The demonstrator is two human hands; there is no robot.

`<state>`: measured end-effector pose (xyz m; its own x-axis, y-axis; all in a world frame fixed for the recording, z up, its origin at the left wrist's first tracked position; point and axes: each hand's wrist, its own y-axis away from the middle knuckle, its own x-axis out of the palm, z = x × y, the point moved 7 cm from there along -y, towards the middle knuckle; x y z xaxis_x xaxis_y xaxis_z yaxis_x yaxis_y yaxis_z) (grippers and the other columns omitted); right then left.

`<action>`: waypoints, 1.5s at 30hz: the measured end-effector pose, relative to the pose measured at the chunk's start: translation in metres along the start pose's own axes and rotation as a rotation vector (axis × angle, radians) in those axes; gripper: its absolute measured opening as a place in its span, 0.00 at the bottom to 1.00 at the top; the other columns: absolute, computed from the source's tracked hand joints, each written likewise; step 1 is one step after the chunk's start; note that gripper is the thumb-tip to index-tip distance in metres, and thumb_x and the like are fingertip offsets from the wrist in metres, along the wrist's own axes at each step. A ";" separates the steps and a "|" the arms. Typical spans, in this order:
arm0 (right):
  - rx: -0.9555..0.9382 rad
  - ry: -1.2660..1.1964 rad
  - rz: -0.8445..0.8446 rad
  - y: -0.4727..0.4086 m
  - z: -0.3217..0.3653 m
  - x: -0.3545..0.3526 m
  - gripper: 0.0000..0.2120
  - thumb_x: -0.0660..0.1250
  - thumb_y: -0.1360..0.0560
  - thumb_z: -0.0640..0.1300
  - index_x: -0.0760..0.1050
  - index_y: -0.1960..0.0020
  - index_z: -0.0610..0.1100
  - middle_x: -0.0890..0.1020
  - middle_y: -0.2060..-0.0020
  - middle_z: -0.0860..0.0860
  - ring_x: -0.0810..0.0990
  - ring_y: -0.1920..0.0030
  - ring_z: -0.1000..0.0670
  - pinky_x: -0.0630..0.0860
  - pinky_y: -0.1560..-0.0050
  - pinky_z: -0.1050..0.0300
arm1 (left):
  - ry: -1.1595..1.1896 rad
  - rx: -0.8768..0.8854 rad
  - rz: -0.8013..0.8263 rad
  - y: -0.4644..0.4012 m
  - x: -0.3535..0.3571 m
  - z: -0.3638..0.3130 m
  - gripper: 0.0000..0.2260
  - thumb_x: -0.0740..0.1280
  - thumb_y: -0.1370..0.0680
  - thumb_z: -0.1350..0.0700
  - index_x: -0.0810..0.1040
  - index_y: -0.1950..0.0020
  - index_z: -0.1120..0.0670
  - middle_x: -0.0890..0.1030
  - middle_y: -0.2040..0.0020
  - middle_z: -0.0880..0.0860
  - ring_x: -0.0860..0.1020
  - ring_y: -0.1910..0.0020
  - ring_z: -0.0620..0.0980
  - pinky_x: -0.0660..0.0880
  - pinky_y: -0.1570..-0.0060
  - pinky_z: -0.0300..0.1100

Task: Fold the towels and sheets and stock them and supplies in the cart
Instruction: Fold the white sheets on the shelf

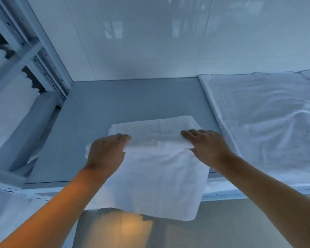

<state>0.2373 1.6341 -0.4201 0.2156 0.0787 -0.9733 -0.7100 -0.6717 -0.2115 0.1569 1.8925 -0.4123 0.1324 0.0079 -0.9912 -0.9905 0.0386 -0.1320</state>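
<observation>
Pinching a folded edge of the white towel (157, 169) in both left hand (106, 154) and right hand (207, 149), fingers curled shut on cloth. Lying on grey table (132, 101), long axis running toward body, near end overhanging; hands equally near.

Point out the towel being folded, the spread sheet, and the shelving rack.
towel (161, 178), head view, its flat middle.
sheet (268, 111), head view, its rumpled middle.
shelving rack (28, 56), head view, a crossbar.

No readable text, label, brand, number or sign shows on anything in view.
</observation>
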 end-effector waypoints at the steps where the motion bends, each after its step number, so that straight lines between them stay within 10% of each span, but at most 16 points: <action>1: 0.019 0.030 -0.052 -0.023 -0.008 -0.023 0.25 0.82 0.34 0.47 0.81 0.40 0.45 0.85 0.54 0.49 0.84 0.60 0.43 0.79 0.63 0.51 | -0.009 -0.028 -0.059 -0.020 -0.025 0.008 0.21 0.82 0.38 0.61 0.84 0.46 0.54 0.85 0.57 0.55 0.84 0.61 0.61 0.79 0.65 0.51; 11: -0.035 0.234 -0.729 -0.093 -0.014 -0.196 0.20 0.67 0.28 0.35 0.80 0.37 0.43 0.85 0.45 0.46 0.83 0.50 0.40 0.76 0.52 0.48 | -0.038 0.003 -0.783 -0.057 -0.182 0.044 0.19 0.65 0.28 0.62 0.80 0.38 0.53 0.85 0.47 0.56 0.81 0.49 0.61 0.72 0.51 0.52; 16: -0.079 0.047 -0.536 -0.032 0.015 -0.094 0.30 0.70 0.32 0.33 0.77 0.30 0.41 0.81 0.33 0.45 0.81 0.36 0.40 0.76 0.40 0.45 | 0.056 -0.050 -0.495 0.009 -0.071 0.037 0.34 0.70 0.33 0.69 0.76 0.27 0.53 0.80 0.31 0.54 0.79 0.34 0.58 0.74 0.40 0.55; 21: -0.057 -0.234 0.366 0.051 0.066 0.087 0.40 0.61 0.21 0.47 0.43 0.16 0.52 0.43 0.17 0.56 0.44 0.17 0.52 0.49 0.18 0.48 | 0.019 -0.243 0.371 0.095 0.104 0.026 0.38 0.62 0.19 0.39 0.44 0.16 0.43 0.45 0.15 0.50 0.52 0.16 0.54 0.56 0.21 0.59; 25: 0.006 -0.428 0.214 0.038 0.061 0.099 0.31 0.54 0.19 0.56 0.55 0.17 0.55 0.53 0.17 0.59 0.48 0.18 0.56 0.51 0.19 0.48 | 0.127 -0.281 0.270 0.102 0.118 0.019 0.43 0.41 0.23 0.27 0.64 0.18 0.54 0.61 0.18 0.52 0.60 0.19 0.56 0.58 0.24 0.63; 32: 0.124 -0.257 0.317 -0.072 0.051 0.129 0.32 0.50 0.16 0.61 0.46 0.16 0.52 0.45 0.16 0.54 0.42 0.17 0.49 0.43 0.19 0.38 | 0.138 -0.014 0.201 0.003 0.126 -0.009 0.28 0.47 0.16 0.36 0.49 0.17 0.40 0.48 0.15 0.45 0.49 0.17 0.54 0.56 0.24 0.63; 45: 0.219 -0.231 0.343 -0.154 0.012 0.164 0.32 0.46 0.16 0.63 0.46 0.15 0.53 0.48 0.16 0.53 0.44 0.17 0.50 0.43 0.18 0.46 | 0.244 -0.081 0.163 -0.008 0.150 0.015 0.28 0.46 0.18 0.33 0.50 0.18 0.36 0.46 0.16 0.40 0.44 0.16 0.49 0.50 0.21 0.60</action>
<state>0.3737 1.7592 -0.5479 -0.1934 0.0578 -0.9794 -0.8442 -0.5184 0.1362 0.1853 1.9087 -0.5599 -0.0319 -0.2333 -0.9719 -0.9990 -0.0230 0.0383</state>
